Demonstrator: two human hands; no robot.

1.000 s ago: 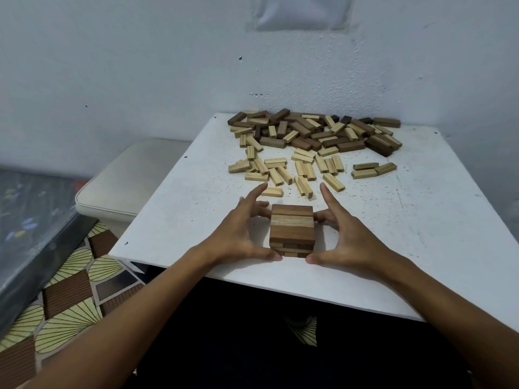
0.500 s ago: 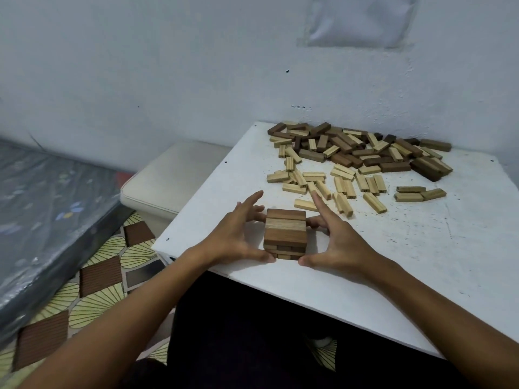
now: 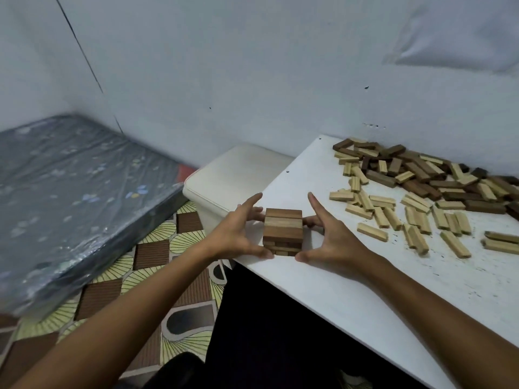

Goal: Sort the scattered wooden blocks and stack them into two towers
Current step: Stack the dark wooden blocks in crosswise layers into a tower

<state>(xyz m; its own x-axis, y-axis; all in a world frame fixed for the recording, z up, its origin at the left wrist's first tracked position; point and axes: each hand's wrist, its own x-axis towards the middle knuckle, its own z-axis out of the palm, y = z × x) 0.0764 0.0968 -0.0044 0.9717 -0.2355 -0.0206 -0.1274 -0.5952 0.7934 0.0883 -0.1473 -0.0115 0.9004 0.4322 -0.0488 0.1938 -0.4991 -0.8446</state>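
Sliding short tower (image 3: 283,231) leftward across counter (image 3: 365,282), away from loose blocks (image 3: 421,197); left hand (image 3: 234,234) and right hand (image 3: 334,240), fingers straight, pressing its sides; freeing room for second tower.

Tower (image 3: 283,231) on table (image 3: 351,290), scattered blocks (image 3: 421,192) behind it, right.

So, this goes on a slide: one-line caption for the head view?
Both hands, left and right, square up a short block tower near the table edge, loose blocks piled behind.
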